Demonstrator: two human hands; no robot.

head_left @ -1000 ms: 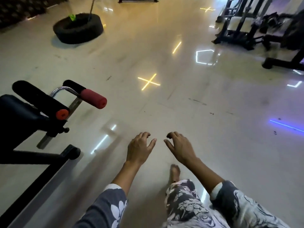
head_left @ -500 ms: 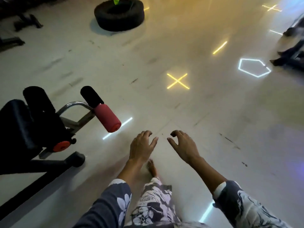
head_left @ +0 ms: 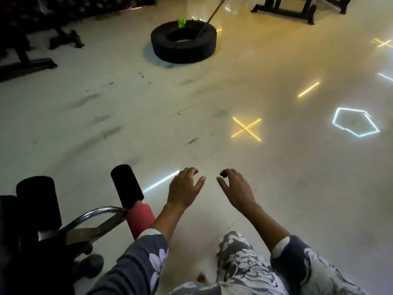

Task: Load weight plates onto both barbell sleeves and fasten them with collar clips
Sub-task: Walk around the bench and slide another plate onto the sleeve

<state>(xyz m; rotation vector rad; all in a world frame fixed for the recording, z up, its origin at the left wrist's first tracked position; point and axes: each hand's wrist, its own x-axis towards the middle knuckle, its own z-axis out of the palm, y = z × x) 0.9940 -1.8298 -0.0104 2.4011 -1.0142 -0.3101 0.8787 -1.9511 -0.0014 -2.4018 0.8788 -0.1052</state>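
Note:
My left hand [head_left: 184,188] and my right hand [head_left: 236,190] are stretched out in front of me above the pale gym floor, fingers apart and curled, both holding nothing. They hang side by side, a short gap between them. No barbell, weight plate or collar clip shows anywhere in the head view. My patterned sleeves and a patterned trouser leg [head_left: 240,262] fill the bottom of the frame.
A bench with black and red foam rollers [head_left: 131,201] stands close at my lower left. A big black tyre [head_left: 184,42] lies on the floor ahead with a bar leaning in it. Dark racks [head_left: 27,39] line the far left; a machine frame [head_left: 282,7] stands top right.
The view has swung left and moved forward: the tyre slid toward the centre and the bench rollers came nearer to my left arm. Both hands kept the same spread pose.

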